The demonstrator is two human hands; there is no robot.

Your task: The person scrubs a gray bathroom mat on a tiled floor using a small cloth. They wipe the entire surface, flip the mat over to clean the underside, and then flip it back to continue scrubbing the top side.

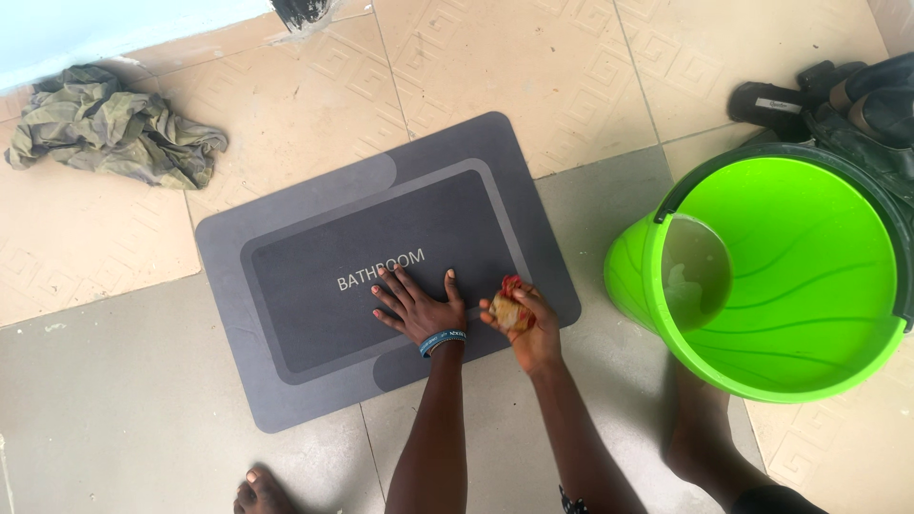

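The left hand (pixel 419 312) lies flat, fingers spread, pinning the grey bath mat (pixel 314 295) to the floor. The right hand (pixel 526 324) has its fingers curled around a small wet-looking sponge (pixel 511 306) at the mat's right edge; it is probably soft, light and squeezable. A green bucket (pixel 790 286) crowds the right; open floor lies left.

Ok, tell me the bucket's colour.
The bucket is bright green with a dark handle, seen in the head view.
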